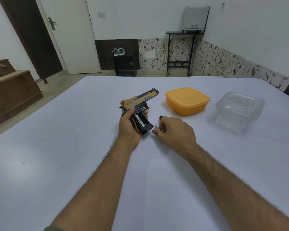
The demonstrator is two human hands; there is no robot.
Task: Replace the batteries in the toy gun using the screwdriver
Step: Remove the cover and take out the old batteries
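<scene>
On the white counter [73,147], the left hand [128,129] grips the toy gun [138,104] by its handle, fingers curled around it, thumb along the near side and fingertips showing past the far side. Its barrel points away toward the far wall. The grip's side compartment is open, and a battery [140,121] lies inside it. Just to the right, the right hand [175,130] hovers low over the counter with fingers curled, pinching a small white item [156,126]; what it is cannot be told. A dark object [161,117] shows above its knuckles. Farther right stand an orange lidded container [187,100] and a clear plastic container [238,109], apart from each other
</scene>
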